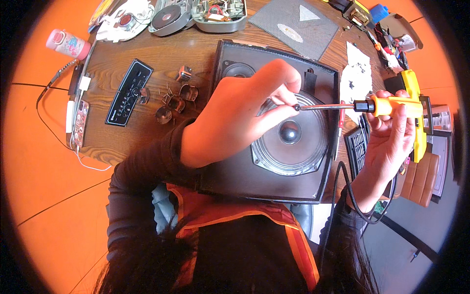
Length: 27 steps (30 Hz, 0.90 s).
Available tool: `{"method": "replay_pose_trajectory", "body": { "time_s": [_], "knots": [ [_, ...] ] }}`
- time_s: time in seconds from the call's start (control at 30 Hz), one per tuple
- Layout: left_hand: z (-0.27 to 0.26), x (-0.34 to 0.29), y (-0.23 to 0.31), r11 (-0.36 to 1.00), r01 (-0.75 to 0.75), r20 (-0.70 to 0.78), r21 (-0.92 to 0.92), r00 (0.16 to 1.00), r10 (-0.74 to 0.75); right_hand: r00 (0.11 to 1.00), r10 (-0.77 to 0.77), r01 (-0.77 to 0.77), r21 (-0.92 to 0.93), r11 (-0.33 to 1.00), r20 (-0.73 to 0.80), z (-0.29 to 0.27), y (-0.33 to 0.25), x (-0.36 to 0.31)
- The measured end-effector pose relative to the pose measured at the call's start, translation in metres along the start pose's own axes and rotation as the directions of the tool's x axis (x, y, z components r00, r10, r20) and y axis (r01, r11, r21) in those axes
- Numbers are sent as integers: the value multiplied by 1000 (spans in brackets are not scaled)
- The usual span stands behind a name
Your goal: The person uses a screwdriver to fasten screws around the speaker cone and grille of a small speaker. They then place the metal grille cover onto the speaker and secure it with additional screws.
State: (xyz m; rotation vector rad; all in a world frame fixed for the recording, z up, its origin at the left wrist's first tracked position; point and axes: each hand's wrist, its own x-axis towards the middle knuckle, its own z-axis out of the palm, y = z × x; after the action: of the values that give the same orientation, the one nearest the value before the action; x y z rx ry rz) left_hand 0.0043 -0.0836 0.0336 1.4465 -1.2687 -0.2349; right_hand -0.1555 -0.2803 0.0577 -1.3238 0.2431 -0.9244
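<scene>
My left hand [240,110] is closed in a pinch on a small dark screw [297,107] at the tip of a screwdriver. The screwdriver [328,106] lies level, with a long metal shaft, a black collar and a yellow handle. Around that handle my right hand [391,127] is wrapped. Both hands are above a black speaker cabinet [230,183], which lies with its drivers facing up. Its large round speaker cone [306,154] is partly behind my left fingers. A smaller driver [238,69] shows beyond my left hand.
On the wooden table to the left are a black control panel [129,93] and several copper-coloured round parts [188,91] with loose screws. Opened grey housings [220,17] and a mesh grille [296,29] lie at the back. A black cable [348,183] loops near my right forearm.
</scene>
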Motion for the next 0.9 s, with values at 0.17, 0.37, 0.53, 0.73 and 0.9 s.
{"method": "replay_pose_trajectory", "body": {
  "time_s": [0.17,0.37,0.53,0.73,0.9],
  "knots": [
    [4,-1,1,995,-18,-20,93,1000,20,995,-94,96,-80,992,26,7,-1,-5],
    [6,-4,-1,916,-250,126,313,967,221,880,-408,476,-442,760,244,20,-8,-12],
    [11,-11,-1,939,-214,150,268,972,179,826,-492,564,-414,715,275,33,4,-17],
    [15,-12,-6,992,-98,94,82,991,90,907,-375,410,-195,891,192,35,15,-28],
    [11,-11,-1,981,92,204,170,971,-126,964,-233,251,-156,955,128,23,21,-21]
  ]
}}
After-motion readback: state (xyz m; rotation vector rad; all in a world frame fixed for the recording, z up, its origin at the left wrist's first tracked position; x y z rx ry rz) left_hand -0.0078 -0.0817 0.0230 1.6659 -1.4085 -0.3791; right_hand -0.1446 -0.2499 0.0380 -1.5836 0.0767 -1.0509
